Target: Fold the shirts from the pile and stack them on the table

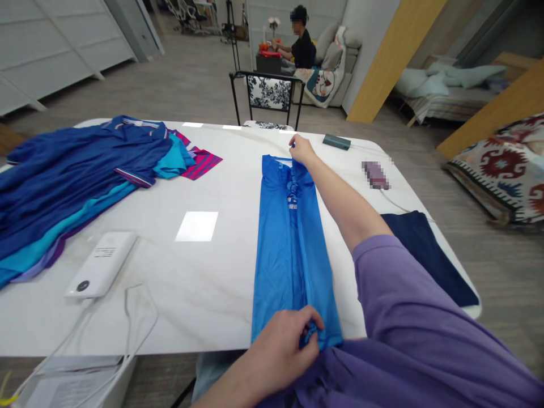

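My left hand (283, 340) and right hand (302, 150) pinch opposite ends of the blue shirt (275, 255); I judge this a lengthwise fold, next requiring even tension.

Person's bare left hand (283, 341): low, close to body, back of hand up, thumb and index curled toward each other in pinch, other fingers mostly hidden. Bare left forearm (240, 378): up from bottom edge, angled forward-right. Bare right arm (351, 195): stretched far forward, slanting leftward, elbow near straight. Bare right hand (302, 149): well ahead of left one, fingertips bunched in pinch, too small for finger detail. Purple short sleeve (403, 294) covers right upper arm.
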A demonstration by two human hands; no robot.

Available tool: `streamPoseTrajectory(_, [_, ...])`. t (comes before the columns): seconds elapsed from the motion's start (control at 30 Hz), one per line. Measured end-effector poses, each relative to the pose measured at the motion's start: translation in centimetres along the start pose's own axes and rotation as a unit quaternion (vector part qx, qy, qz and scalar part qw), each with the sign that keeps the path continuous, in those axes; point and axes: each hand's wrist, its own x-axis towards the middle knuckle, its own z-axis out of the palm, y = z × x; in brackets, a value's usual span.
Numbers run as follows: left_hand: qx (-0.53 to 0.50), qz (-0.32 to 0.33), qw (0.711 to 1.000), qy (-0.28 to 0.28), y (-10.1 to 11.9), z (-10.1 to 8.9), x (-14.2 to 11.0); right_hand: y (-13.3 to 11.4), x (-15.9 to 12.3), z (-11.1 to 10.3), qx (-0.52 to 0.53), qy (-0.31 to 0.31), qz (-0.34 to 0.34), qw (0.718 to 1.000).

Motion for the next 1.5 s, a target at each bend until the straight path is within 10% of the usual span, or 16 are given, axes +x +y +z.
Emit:
streamPoseTrajectory(0.23, [0.053, -0.008, 0.996, -0.077, -1.6, -1.3, -1.7, -4.5, -0.4, 7.3, 0.127, -0.14, 0.087, 0.978])
streamPoseTrajectory(0.5, [0.283, 0.172, 0.932, 0.15, -4.2, -3.8, 0.7, 2.1, -12.9, 2.7, -0.07, -0.092, -0.103, 0.988])
streamPoseTrajectory(0.67, [0.383, 0.178, 0.894, 0.146, -6.2, -2.0, 1.6, 1.3, -18.0, 3.7, -0.108, -0.069, -0.093, 0.987])
streamPoseTrajectory(0.87, [0.416, 0.167, 0.88, 0.156, -6.1, -1.1, -0.4, -0.3, -19.1, 3.0, -0.077, -0.202, -0.262, 0.941])
streamPoseTrajectory(1.13, [0.414, 0.161, 0.884, 0.144, -7.1, -0.6, -1.9, 0.2, -23.0, 1.8, -0.075, -0.172, -0.206, 0.96])
streamPoseTrajectory(1.27, [0.401, 0.161, 0.89, 0.143, -6.8, -2.0, -4.3, 0.4, -31.2, -3.2, -0.04, -0.099, -0.221, 0.969])
streamPoseTrajectory(1.5, [0.407, 0.21, 0.881, 0.121, -10.0, -3.0, -9.7, 3.7, -53.5, -10.6, -0.039, -0.214, -0.267, 0.939])
